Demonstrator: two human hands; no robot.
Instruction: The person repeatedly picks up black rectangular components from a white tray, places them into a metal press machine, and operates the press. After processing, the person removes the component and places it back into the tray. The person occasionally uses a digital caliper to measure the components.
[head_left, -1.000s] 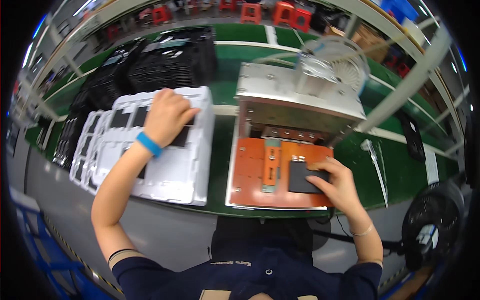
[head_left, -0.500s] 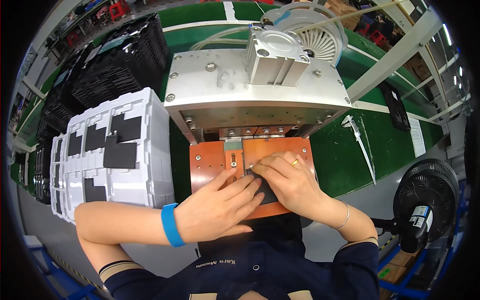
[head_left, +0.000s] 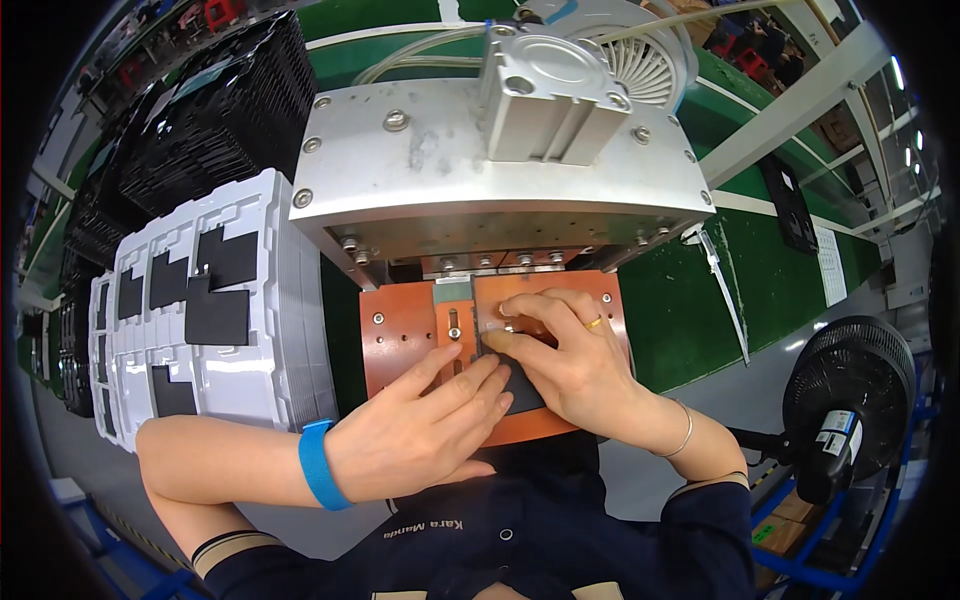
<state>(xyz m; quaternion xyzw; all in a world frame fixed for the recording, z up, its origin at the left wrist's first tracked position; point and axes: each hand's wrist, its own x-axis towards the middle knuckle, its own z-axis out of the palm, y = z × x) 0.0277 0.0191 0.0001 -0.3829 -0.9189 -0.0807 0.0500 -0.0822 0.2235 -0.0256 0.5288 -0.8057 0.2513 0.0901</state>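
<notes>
Both hands rest on an orange fixture plate point(head_left: 400, 330) under a grey metal press point(head_left: 480, 170). My left hand point(head_left: 430, 420), with a blue wristband, lies flat on the plate, its fingers touching a thin black square pad point(head_left: 520, 392). My right hand point(head_left: 565, 355), wearing a ring and a bracelet, presses on the same pad with its fingertips near the plate's middle slot. Most of the pad is hidden under the two hands.
A stack of white trays point(head_left: 200, 320) holding several black pads stands to the left. Black trays point(head_left: 190, 130) are piled behind it. A black fan point(head_left: 850, 400) stands at the right, off the green table point(head_left: 760, 260). Tweezers point(head_left: 722, 285) lie on the green surface.
My left hand left the white trays and came onto the orange plate beside my right hand. The view has moved closer over the press. Both hands now hold the black pad down.
</notes>
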